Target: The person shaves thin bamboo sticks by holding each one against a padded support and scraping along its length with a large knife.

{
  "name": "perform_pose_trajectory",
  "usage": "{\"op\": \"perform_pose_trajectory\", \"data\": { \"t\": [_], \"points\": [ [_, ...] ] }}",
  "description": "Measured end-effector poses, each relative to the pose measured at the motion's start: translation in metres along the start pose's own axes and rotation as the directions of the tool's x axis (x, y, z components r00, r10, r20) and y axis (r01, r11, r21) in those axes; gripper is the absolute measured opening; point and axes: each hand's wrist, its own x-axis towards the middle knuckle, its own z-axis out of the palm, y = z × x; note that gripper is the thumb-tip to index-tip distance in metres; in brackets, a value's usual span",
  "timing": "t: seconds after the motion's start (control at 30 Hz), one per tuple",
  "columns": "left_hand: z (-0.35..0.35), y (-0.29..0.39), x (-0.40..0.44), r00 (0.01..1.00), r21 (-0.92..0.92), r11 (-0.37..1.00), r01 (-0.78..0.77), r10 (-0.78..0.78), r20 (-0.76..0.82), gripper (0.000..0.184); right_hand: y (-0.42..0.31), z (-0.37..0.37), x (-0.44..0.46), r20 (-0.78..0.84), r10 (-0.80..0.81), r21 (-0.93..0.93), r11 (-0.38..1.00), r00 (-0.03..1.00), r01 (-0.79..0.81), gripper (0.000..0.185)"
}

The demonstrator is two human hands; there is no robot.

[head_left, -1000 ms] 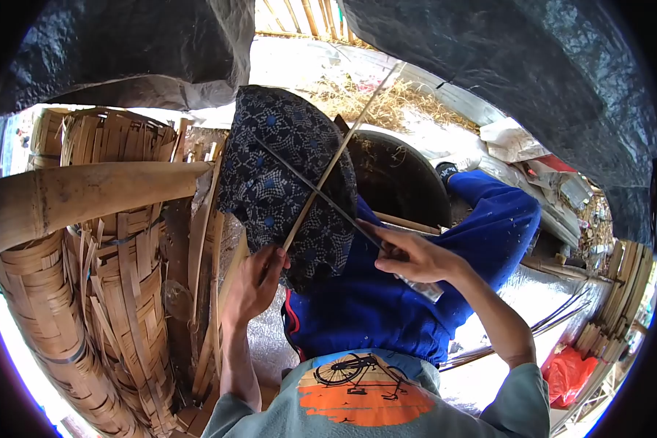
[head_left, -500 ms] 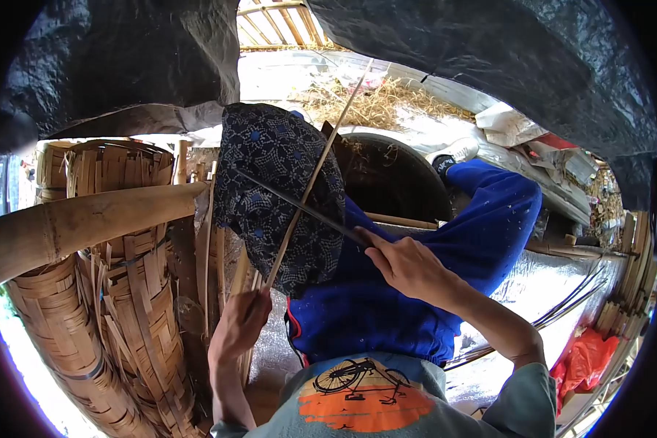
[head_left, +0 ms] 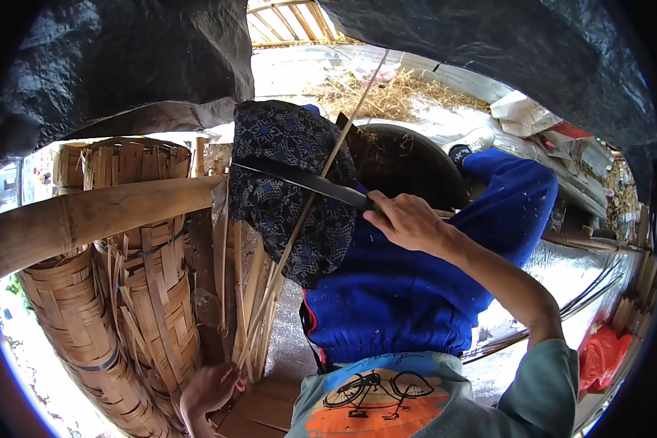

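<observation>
My right hand [head_left: 409, 223] is closed around the handle of a knife. The dark knife blade [head_left: 292, 174] points left with its broad face showing, across a long thin bamboo strip [head_left: 297, 228]. Beneath both, a dark blue patterned cloth [head_left: 274, 135] covers my left thigh. The strip runs from the far upper middle down to the lower left, where my left hand [head_left: 210, 390] pinches it near its lower end; the fingertips are partly hidden. Whether the edge cuts into the strip I cannot tell.
Tall woven bamboo baskets [head_left: 73, 314] stand at left, behind a thick bamboo pole [head_left: 102, 215]. More bamboo strips [head_left: 259, 314] lean beside my leg. A dark round basin [head_left: 409, 164] sits ahead, near straw [head_left: 379, 95]. Black plastic sheeting [head_left: 489, 44] hangs overhead; a red bag [head_left: 602, 358] lies right.
My left hand has moved down and left along the strip's line, toward the baskets. The knife blade has rolled so its broad face shows. The view has shifted slightly.
</observation>
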Motion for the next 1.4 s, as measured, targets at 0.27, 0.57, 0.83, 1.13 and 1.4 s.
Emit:
{"op": "perform_pose_trajectory", "data": {
  "t": [0.27,0.57,0.83,1.13,1.4],
  "points": [
    [-0.026,0.144,0.092,0.83,0.351,0.874,-0.337,0.451,-0.327,0.026,-0.002,0.02,-0.009,-0.041,0.04,-0.086,0.995,0.998,-0.043,0.037],
    [-0.009,0.157,0.201,0.73,0.227,0.801,-0.553,0.598,-0.331,0.041,0.003,0.02,-0.016,-0.176,0.084,-0.005,0.996,0.981,-0.087,0.043],
    [0.018,0.138,0.166,0.847,-0.051,0.93,-0.365,0.309,-0.432,0.04,0.011,-0.004,-0.006,0.105,0.178,0.181,0.964,0.978,-0.195,0.037],
    [0.052,0.094,0.081,0.9,-0.22,0.95,-0.22,0.111,-0.422,0.039,0.033,0.035,0.004,-0.274,-0.31,-0.327,0.92,0.91,0.215,0.026],
    [0.023,0.109,0.09,0.962,-0.261,0.954,-0.148,0.078,-0.261,0.042,0.007,0.016,0.011,0.048,0.102,0.12,0.987,0.994,-0.107,0.046]
  ]
}}
